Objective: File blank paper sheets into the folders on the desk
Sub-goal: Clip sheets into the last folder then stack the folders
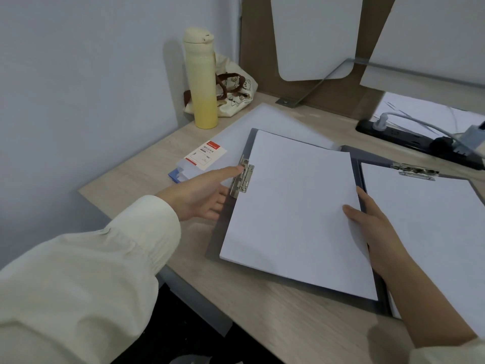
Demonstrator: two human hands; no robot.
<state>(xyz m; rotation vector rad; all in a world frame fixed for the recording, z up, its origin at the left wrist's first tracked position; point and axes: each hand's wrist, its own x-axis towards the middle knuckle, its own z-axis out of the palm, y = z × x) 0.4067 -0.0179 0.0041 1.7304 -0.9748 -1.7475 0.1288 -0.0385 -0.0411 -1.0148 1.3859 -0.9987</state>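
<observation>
Grey folder [227,227] flat on the desk [288,327], with a stack of blank paper [296,214] lying on it beside the metal clip [242,177]. Left hand [202,197] reaching in with fingers nearly straight, one fingertip touching the clip. Right hand [378,228] pinching the stack's right edge, thumb on top. More paper [425,222] under another clip just to the right.
</observation>
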